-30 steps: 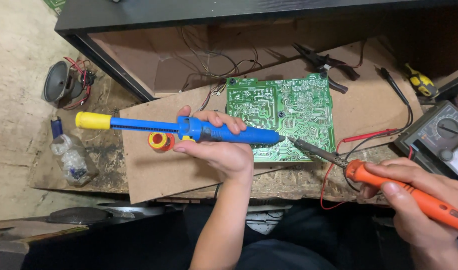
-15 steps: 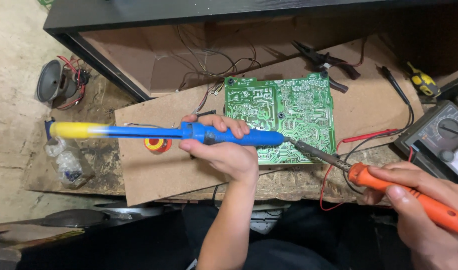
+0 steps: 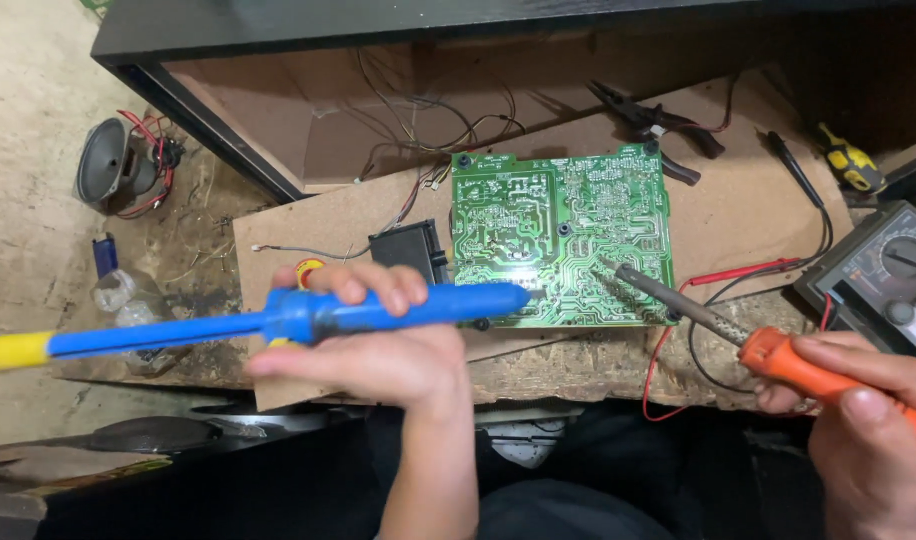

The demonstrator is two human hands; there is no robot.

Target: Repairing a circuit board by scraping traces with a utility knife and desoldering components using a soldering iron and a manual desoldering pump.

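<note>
left hand (image 3: 378, 350) grips smooth blue plastic desoldering pump (image 3: 308, 315); right hand (image 3: 868, 420) clasps orange soldering iron (image 3: 778, 350).

Blue desoldering pump (image 3: 378, 310) horizontal, orange soldering iron (image 3: 748, 335) slanted, tips on green circuit board (image 3: 563, 240).

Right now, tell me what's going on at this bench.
A person is working on a green circuit board lying on a brown board. The left hand holds a blue solder sucker, its tip at the circuit board's lower edge. The right hand holds an orange soldering iron, its metal tip resting on the circuit board. A multimeter sits at the right, pliers behind, a small speaker at the left.
</note>
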